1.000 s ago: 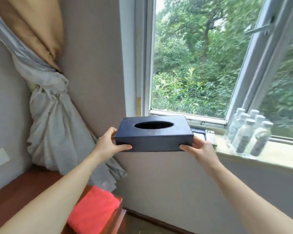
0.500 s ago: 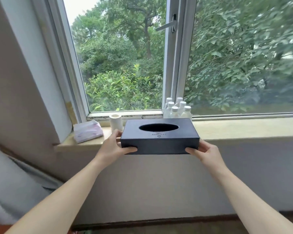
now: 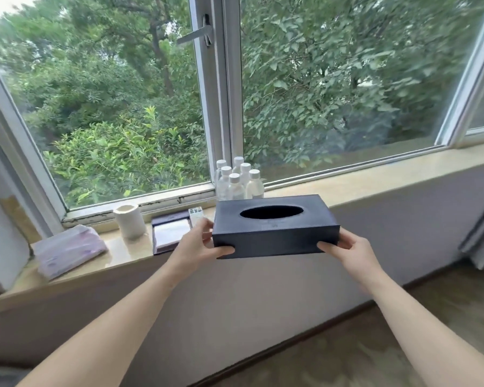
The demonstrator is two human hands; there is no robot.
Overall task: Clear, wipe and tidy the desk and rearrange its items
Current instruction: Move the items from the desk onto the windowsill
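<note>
Tissue box, dark with an oval opening in its top, is held level between both hands at the front edge of the windowsill. Its far side reaches over the sill, but whether it rests on the sill cannot be told. The left hand grips the box's left end, thumb laid along the front face and fingers curled round behind. The right hand grips the right end the same way, thumb on the front face near the lower corner. Just behind the box, a cluster of clear bottles with white caps stands upright against the window frame. Just left of the box, past the left hand, a small white remote lies beside a dark tray holding white paper. Farther left of the box a white paper roll stands upright, and farthest left a soft pack of tissues lies flat on the sill. High above the box, a window handle sticks out from the middle post.
</note>
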